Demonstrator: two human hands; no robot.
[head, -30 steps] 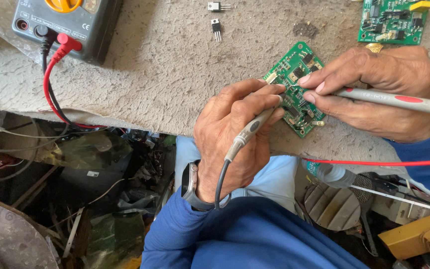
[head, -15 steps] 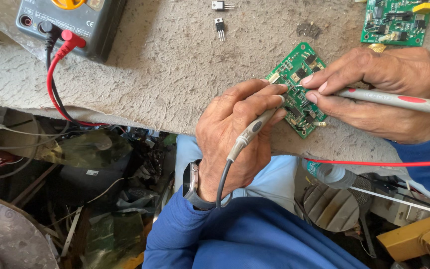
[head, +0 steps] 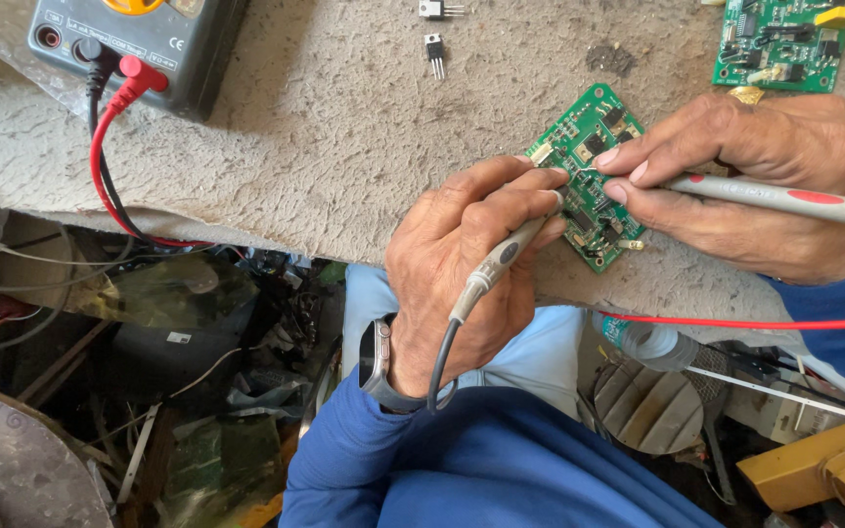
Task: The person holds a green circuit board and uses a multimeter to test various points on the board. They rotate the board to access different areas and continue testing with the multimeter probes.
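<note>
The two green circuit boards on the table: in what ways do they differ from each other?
The near circuit board lies turned at an angle, while the far circuit board sits square to the picture and is cut off by its top edge. The left hand and right hand press probes on the near circuit board; nothing touches the far one, which alone carries a yellow part. Both are green and lie flat on the table.

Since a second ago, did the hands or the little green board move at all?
Hardly. The left hand keeps its grey probe on the small green board, and the right hand keeps its red-marked probe there too. Neither grip was let go. The meter only slid a little up and left in the picture, as did the two loose black parts; that looks like the camera shifting.
</note>
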